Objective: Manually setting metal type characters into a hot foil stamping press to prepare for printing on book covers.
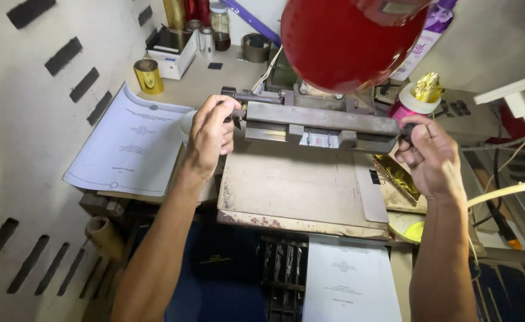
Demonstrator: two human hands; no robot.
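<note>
Clamp bar: the grey metal bar (319,124) spans the back edge of the worn press bed (292,188); we grip both ends, keeping it level.
Left hand (210,136): closed on the bar's left knob.
Right hand (429,156): closed on its right end.
Around: gold foil roll (148,76), printed sheet (130,143), red cylinder (349,39) overhead.
</note>
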